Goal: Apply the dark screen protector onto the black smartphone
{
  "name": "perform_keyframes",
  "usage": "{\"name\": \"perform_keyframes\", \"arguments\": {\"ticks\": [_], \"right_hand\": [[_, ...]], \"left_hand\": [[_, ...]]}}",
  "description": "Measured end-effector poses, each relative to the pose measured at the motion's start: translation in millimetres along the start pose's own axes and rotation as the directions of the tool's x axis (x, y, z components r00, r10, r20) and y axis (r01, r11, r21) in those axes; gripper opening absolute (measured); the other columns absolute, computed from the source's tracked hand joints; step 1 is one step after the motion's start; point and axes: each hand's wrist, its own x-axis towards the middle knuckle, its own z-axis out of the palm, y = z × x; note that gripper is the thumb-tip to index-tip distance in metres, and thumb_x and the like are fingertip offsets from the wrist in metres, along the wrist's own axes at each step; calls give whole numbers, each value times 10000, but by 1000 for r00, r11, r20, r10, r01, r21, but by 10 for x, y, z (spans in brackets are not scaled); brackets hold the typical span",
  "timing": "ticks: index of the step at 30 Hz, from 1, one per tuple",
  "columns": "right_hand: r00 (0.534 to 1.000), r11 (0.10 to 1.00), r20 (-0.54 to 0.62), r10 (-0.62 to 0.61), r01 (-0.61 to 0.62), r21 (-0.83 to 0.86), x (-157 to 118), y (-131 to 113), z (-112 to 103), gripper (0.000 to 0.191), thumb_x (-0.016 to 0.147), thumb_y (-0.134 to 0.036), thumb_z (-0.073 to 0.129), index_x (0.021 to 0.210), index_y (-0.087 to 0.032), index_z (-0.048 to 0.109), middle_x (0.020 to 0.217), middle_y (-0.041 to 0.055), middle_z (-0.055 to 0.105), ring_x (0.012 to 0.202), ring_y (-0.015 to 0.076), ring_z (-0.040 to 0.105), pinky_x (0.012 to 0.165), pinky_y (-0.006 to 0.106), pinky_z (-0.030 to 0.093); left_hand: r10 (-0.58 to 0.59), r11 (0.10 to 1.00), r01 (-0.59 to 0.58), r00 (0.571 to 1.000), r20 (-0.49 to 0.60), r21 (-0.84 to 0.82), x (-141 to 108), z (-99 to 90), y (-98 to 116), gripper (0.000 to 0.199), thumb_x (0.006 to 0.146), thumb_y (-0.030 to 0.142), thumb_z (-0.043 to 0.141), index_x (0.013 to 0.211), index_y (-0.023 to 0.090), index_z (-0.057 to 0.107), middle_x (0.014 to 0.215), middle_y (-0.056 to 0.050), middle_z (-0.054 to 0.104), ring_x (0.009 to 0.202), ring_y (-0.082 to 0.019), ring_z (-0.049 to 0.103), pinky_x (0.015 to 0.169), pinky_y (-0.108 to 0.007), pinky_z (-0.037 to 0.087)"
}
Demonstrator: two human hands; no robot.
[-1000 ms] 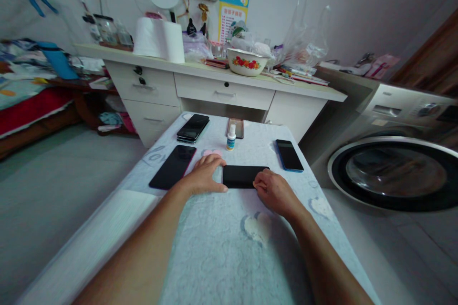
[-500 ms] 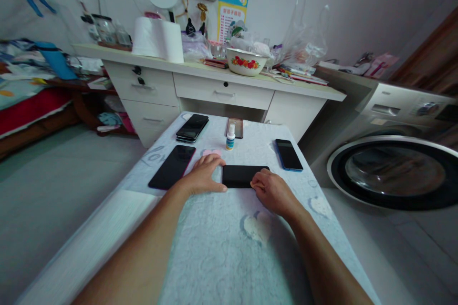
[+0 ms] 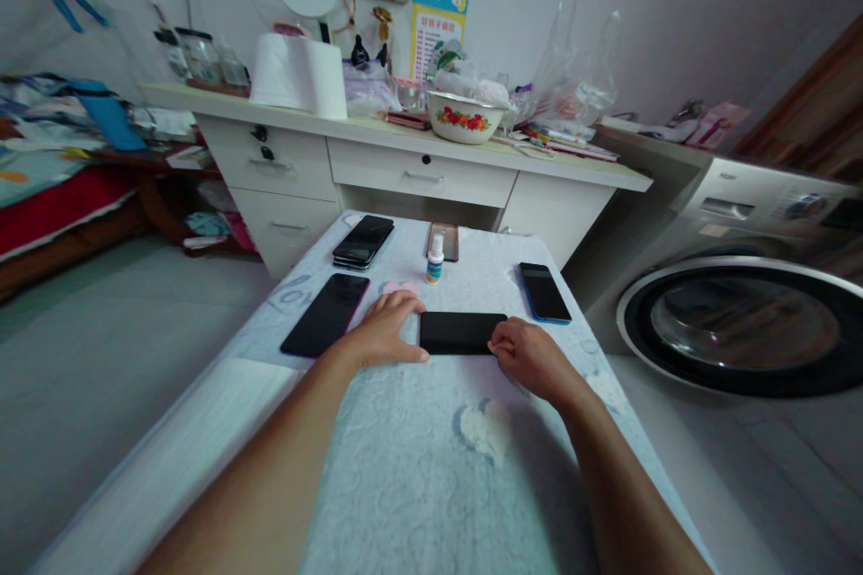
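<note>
A black phone (image 3: 458, 333) lies crosswise on the cloth-covered table, screen up. My left hand (image 3: 387, 331) braces its left end, thumb at the near corner and fingers at the far one. At the right end, my right hand (image 3: 529, 355) is closed, its bunched fingertips against the screen's edge; whatever they pinch is hidden. Beyond my left fingers a pink item (image 3: 400, 288) is partly covered. A small spray bottle (image 3: 435, 259) with a white top stands behind the phone. Left of my left hand lies a larger dark tablet-like device (image 3: 327, 314) with a pink edge.
Several stacked phones (image 3: 363, 241) lie at the table's far left. A blue-edged phone (image 3: 545, 293) is near the right edge. A brownish phone case (image 3: 450, 244) sits behind the bottle. Beyond stands a white desk (image 3: 418, 178); a washing machine (image 3: 680, 207) is at right.
My right hand has slid a little to the right along the phone, to its right end. My left hand and the phone stay in place.
</note>
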Motion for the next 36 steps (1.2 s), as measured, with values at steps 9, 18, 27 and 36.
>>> {"name": "perform_keyframes", "arguments": {"ticks": [9,18,27,36], "right_hand": [[997,996,-23,80,-80,-29,-1,92,-16,154,768,-100,493,762,-178,625,800,33,600,668,109,514,623,225,307],[989,985,-48,138,-143,-101,6,137,-38,134,775,-122,519,776,-184,638,805,40,607,695,125,521,623,233,292],[973,966,-113,200,-215,-143,4,192,-84,125,803,-168,523,781,-183,645,824,50,610,702,137,532,628,245,310],[978,999,-202,48,-44,22,43,21,-8,114,825,-179,528,813,-183,641,841,40,602,752,138,555,695,238,372]], "left_hand": [[23,1000,-23,1000,-19,-4,5,14,-24,660,585,484,736,1161,280,487,1421,-66,361,1366,-336,265,1084,-437,295],[11,1000,-11,1000,-14,-17,-4,5,-4,664,577,479,727,1163,283,483,1413,-61,370,1361,-334,263,1084,-446,292],[17,1000,-18,1000,-21,-11,7,11,-6,655,572,474,736,1150,288,489,1407,-55,382,1355,-336,280,1082,-450,294],[10,1000,-10,1000,-19,-5,3,13,-17,668,577,475,745,1162,279,489,1424,-66,357,1367,-341,261,1083,-446,299]]}}
